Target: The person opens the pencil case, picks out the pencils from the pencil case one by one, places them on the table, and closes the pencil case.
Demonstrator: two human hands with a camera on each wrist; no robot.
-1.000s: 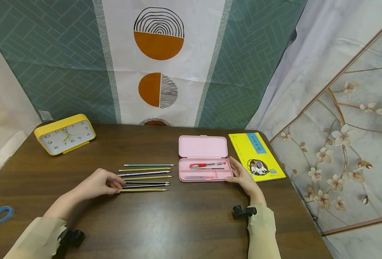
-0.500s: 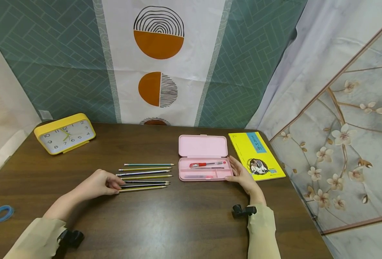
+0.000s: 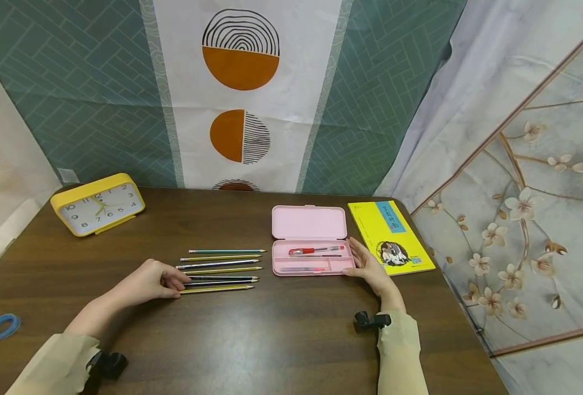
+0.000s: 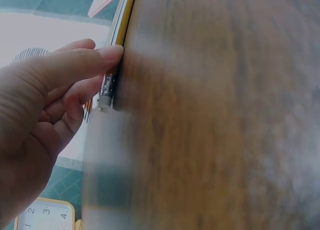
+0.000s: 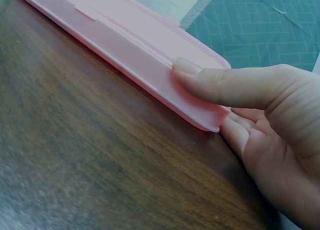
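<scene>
My left hand pinches the eraser end of the nearest pencil, a yellow-striped one, between thumb and fingers. In the left wrist view, the pencil's metal band and eraser stick out below the thumb. Beyond it, several more pencils lie roughly parallel, tips to the right; the hand hides some of their ends. A pink pencil case stands with its lid folded back. In its tray lie a red pen and a few slim items. My right hand grips the case's right end, thumb on the front wall.
A yellow book lies right of the case, close behind the right hand. At the back left stands a yellow alarm clock. A blue ring lies near the table's left side. Curtains hang behind and to the right.
The nearest pencil's tip has swung slightly away from me, up against its neighbour, while my left hand has shifted very slightly left. My right hand and the case look unchanged.
</scene>
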